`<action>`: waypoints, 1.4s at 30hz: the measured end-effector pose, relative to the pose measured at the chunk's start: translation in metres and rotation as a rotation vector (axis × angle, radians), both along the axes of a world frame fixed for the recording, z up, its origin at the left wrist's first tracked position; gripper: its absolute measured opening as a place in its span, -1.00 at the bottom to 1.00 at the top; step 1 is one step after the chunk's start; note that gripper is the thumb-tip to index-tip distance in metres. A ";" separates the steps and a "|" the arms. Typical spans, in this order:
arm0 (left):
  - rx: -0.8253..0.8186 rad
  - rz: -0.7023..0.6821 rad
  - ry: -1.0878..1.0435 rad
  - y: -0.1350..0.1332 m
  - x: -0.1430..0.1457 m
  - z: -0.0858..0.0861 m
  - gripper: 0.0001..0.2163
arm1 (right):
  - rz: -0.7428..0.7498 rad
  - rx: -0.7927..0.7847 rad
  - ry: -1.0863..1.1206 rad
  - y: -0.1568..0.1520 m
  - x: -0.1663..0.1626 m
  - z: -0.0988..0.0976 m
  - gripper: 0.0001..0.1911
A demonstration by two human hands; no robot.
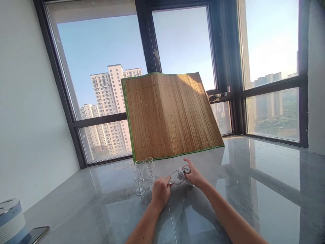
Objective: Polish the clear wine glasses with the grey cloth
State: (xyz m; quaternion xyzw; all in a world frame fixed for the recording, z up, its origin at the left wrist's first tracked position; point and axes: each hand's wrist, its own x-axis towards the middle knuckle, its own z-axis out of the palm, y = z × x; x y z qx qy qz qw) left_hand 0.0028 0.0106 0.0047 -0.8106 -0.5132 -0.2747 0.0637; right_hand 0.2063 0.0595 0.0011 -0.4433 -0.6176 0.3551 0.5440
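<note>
Toward five o'clock, the left hand (161,190) pinches a wine glass (174,177) by its stem end, seemingly to steady it; the right hand (195,175) pinches white cloth (180,174) at its bowl. Other glasses (137,174) stand at seven on the glossy worktop (86,206); a mat (175,115) fronts windows (180,37) at twelve.

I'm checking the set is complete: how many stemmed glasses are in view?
5: one held glass in the left hand; four standing glasses on the grey surface, clustered left of that hand, two nearer, two behind. They overlap, so another may be hidden.
</note>
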 end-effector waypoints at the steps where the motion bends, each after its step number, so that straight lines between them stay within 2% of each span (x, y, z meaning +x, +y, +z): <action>1: 0.039 0.003 0.010 0.001 -0.001 -0.001 -0.69 | -0.003 -0.002 0.019 -0.001 0.000 0.000 -0.15; 3: 0.114 0.005 0.031 0.003 -0.003 -0.002 -0.67 | 0.023 -0.021 0.050 -0.004 0.000 0.002 -0.07; 6: 0.192 0.001 0.059 0.005 -0.007 -0.002 -0.66 | 0.120 -0.082 0.071 -0.012 0.003 0.007 -0.06; 10: 0.206 -0.019 0.126 0.004 -0.009 0.000 -0.67 | 0.186 -0.263 0.025 -0.021 0.007 0.014 -0.07; 12: 0.187 -0.034 0.159 0.003 -0.009 0.001 -0.67 | 0.178 -0.298 -0.028 -0.020 0.009 0.012 -0.12; 15: 0.156 -0.087 0.192 0.001 -0.007 0.001 -0.68 | 0.166 -0.271 -0.058 -0.016 0.010 0.006 -0.26; 19: 0.103 -0.101 0.126 0.002 -0.007 0.002 -0.67 | 0.157 -0.249 -0.020 -0.013 0.006 0.004 -0.40; 25: 0.016 -0.051 0.039 0.007 -0.009 0.005 -0.65 | 0.133 -0.176 0.088 -0.018 0.003 0.017 -0.31; 30: -0.003 0.012 0.027 0.007 -0.012 0.006 -0.67 | 0.136 -0.305 0.142 -0.027 0.006 0.028 -0.59; 33: -0.004 -0.021 0.085 0.003 -0.009 0.008 -0.68 | 0.039 -0.336 0.121 -0.027 0.004 0.026 -0.56; 36: -0.024 -0.032 0.097 0.000 -0.005 0.010 -0.70 | -0.004 -0.276 0.088 -0.022 0.001 0.021 -0.50; 39: -0.067 0.003 0.082 -0.003 -0.003 0.010 -0.72 | 0.001 -0.146 0.069 -0.015 0.000 0.016 -0.42; 42: -0.083 0.010 0.058 -0.004 -0.002 0.011 -0.72 | 0.000 -0.001 0.050 -0.009 -0.001 0.011 -0.43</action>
